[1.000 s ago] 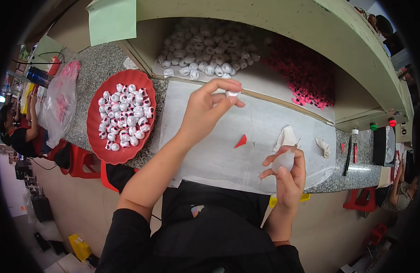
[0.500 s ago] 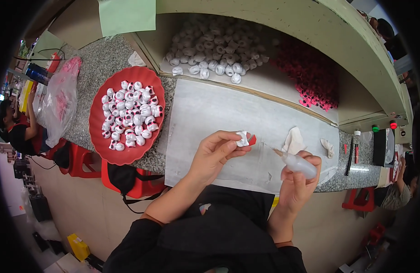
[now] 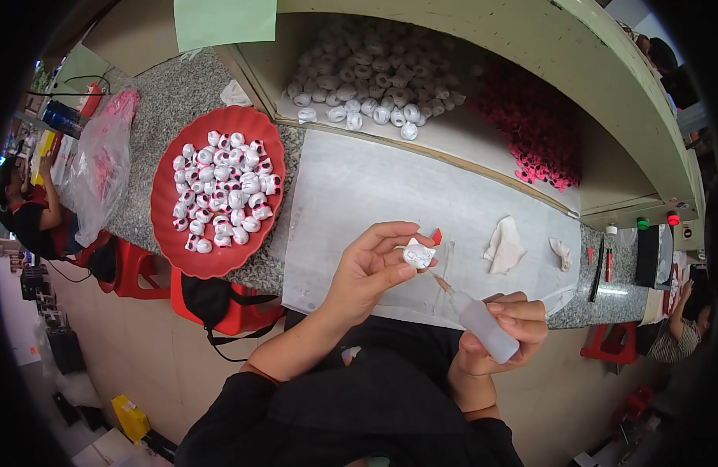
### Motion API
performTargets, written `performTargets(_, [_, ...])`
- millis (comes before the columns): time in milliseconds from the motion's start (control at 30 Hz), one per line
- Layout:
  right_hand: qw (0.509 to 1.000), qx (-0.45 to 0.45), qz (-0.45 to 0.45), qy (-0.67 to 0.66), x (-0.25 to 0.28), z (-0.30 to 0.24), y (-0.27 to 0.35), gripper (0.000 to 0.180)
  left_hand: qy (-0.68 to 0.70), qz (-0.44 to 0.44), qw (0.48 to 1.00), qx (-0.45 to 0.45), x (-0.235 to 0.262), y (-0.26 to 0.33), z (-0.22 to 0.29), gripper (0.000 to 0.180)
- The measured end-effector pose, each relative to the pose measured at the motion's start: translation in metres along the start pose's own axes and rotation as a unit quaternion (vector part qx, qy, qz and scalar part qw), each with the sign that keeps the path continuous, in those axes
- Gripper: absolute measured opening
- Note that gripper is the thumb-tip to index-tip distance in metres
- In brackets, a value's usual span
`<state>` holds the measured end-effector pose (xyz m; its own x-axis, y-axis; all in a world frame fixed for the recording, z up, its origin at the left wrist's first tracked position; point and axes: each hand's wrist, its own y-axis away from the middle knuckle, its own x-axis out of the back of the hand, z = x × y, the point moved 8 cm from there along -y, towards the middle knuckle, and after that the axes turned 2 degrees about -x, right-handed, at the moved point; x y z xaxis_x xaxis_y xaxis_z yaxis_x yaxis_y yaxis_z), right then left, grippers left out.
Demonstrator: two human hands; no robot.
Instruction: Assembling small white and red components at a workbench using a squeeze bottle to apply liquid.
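The left hand [image 3: 367,274] is curled, pinching a small white cat-shaped piece [image 3: 418,254] between thumb and fingers, above the white paper [image 3: 355,194] on the surface. The right hand [image 3: 524,330] is closed around a clear squeeze bottle [image 3: 479,321], its thin nozzle pointing at the piece (whether the tip touches it, I cannot tell). Just behind the piece is a red scrap [image 3: 437,235]. To the left, a red scalloped plate [image 3: 164,227] holds many white-and-pink pieces [image 3: 220,191].
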<state>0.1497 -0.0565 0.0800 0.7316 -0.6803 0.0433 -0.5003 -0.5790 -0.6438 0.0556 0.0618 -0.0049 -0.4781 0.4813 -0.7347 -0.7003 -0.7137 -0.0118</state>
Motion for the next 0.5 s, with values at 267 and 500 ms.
performTargets(267, [0.999, 0.002, 0.019, 0.041, -0.0044, -0.0002, 0.0016, 0.044, -0.035, -0.015, 0.999, -0.006, 0.0004, 0.0008, -0.001, 0.033])
performTargets(500, [1.0, 0.008, -0.03, 0.001, -0.0054, -0.0016, -0.0012, 0.047, -0.037, -0.011, 0.999, -0.019, 0.0018, 0.0022, -0.0004, 0.032])
